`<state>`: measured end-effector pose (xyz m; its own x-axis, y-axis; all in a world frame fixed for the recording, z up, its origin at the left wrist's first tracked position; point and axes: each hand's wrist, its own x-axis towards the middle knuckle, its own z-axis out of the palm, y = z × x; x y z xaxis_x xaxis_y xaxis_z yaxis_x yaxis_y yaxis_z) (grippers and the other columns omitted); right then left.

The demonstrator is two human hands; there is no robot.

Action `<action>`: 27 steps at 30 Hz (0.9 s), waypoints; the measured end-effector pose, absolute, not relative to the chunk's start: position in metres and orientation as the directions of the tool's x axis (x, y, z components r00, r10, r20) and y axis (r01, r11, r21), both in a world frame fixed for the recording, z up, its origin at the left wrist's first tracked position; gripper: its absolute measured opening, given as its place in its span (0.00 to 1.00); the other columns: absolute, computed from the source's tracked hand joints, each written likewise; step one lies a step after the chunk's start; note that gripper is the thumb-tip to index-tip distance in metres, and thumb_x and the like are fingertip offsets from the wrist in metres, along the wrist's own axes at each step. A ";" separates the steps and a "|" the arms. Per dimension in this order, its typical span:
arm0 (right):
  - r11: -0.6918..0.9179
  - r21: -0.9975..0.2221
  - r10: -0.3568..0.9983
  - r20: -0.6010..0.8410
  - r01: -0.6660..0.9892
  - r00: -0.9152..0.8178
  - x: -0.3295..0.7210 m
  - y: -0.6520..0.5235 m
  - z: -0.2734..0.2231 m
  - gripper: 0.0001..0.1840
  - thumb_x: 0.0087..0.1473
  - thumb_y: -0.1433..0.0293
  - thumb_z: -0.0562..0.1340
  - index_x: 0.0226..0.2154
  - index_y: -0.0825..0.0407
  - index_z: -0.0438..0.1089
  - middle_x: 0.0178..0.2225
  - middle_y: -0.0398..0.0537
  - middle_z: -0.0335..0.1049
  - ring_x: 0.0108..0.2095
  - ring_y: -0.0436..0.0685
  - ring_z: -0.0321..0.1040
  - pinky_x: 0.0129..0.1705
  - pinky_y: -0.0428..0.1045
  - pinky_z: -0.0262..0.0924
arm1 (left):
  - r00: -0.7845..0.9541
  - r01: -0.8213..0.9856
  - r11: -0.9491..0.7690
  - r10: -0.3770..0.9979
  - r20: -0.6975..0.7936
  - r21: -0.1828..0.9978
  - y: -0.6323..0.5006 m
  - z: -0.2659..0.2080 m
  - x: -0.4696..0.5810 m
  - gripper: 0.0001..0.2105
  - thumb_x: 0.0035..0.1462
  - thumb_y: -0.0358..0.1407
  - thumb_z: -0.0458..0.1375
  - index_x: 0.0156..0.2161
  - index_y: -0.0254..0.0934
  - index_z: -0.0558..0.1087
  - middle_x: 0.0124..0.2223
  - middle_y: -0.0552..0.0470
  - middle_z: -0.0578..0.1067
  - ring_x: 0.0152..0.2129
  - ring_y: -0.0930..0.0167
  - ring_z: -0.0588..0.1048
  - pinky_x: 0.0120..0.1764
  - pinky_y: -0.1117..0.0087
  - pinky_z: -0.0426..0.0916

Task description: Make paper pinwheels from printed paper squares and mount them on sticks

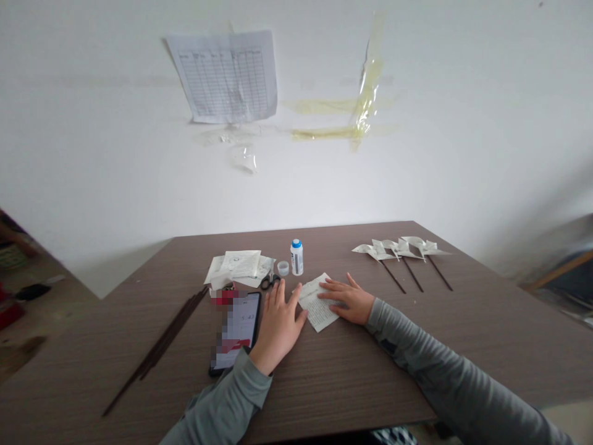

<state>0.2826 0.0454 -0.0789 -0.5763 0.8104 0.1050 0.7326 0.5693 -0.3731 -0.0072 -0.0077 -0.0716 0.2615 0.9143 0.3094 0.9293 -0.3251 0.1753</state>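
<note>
A square sheet of printed paper [320, 312] lies on the brown table, turned at an angle. Across its right side rests my right hand [349, 300], fingers spread and pointing left. My left hand [280, 324] is just left of the paper with its fingers apart; its index fingertip is near the sheet's left corner, and I cannot tell whether it touches. Beyond the fingers stand a white bottle with a blue cap [297, 258] and a small clear cup [283, 268]. Black-handled scissors [267, 282] lie behind my left hand, partly under papers.
A phone [245, 327] lies beside my left wrist. Farther left are thin dark sticks [169, 334] and stacked papers [241, 264]. Three paper pinwheels on sticks [403, 248] lie at the back right. The table [463, 346] meets a white wall with a taped sheet [227, 77].
</note>
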 end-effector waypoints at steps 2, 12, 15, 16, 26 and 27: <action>0.563 -0.350 0.821 0.127 0.749 -0.557 0.280 0.040 -0.076 0.31 0.77 0.63 0.75 0.77 0.30 0.87 0.84 0.54 0.81 0.84 0.79 0.76 0.90 0.93 0.47 | 0.277 0.921 -0.342 0.910 0.308 0.184 -0.008 -0.071 -0.006 0.27 0.82 0.36 0.65 0.81 0.44 0.84 0.88 0.31 0.77 0.86 0.37 0.74 0.83 0.26 0.74; 0.582 -0.272 0.813 0.221 0.766 -0.539 0.273 0.030 -0.065 0.26 0.77 0.70 0.73 0.70 0.33 0.93 0.63 0.56 0.89 0.65 0.74 0.86 0.86 0.86 0.67 | 0.294 0.913 -0.349 0.922 0.253 0.211 -0.008 -0.060 -0.007 0.24 0.84 0.34 0.63 0.76 0.46 0.89 0.86 0.35 0.80 0.85 0.39 0.76 0.83 0.25 0.74; 0.625 -0.297 0.781 0.247 0.722 -0.574 0.275 0.033 -0.069 0.24 0.76 0.69 0.74 0.68 0.41 0.94 0.61 0.58 0.90 0.63 0.73 0.87 0.79 0.76 0.78 | 0.337 0.896 -0.387 0.912 0.232 0.219 -0.006 -0.054 -0.007 0.26 0.83 0.29 0.60 0.77 0.46 0.88 0.87 0.37 0.79 0.85 0.44 0.76 0.84 0.27 0.73; 0.643 -0.309 0.766 0.254 0.701 -0.590 0.275 0.034 -0.072 0.23 0.76 0.69 0.73 0.68 0.43 0.94 0.63 0.59 0.90 0.64 0.73 0.87 0.77 0.73 0.81 | 0.365 0.881 -0.413 0.903 0.225 0.230 -0.006 -0.052 -0.006 0.27 0.82 0.26 0.59 0.76 0.47 0.88 0.86 0.39 0.81 0.85 0.46 0.77 0.84 0.30 0.73; 0.628 -0.473 0.763 0.217 0.618 -0.609 0.287 0.049 -0.075 0.17 0.73 0.67 0.79 0.60 0.44 0.96 0.72 0.55 0.92 0.73 0.74 0.89 0.81 0.69 0.81 | 0.390 0.862 -0.415 0.910 0.142 0.292 -0.011 -0.041 0.000 0.26 0.81 0.24 0.61 0.71 0.49 0.91 0.80 0.43 0.87 0.81 0.48 0.83 0.84 0.30 0.75; 0.614 -0.485 0.774 0.218 0.622 -0.594 0.291 0.050 -0.072 0.16 0.71 0.68 0.80 0.58 0.44 0.97 0.71 0.55 0.93 0.73 0.74 0.90 0.81 0.68 0.82 | 0.387 0.864 -0.412 0.911 0.143 0.290 -0.013 -0.040 0.000 0.25 0.81 0.25 0.63 0.71 0.48 0.91 0.80 0.43 0.87 0.81 0.47 0.83 0.83 0.30 0.75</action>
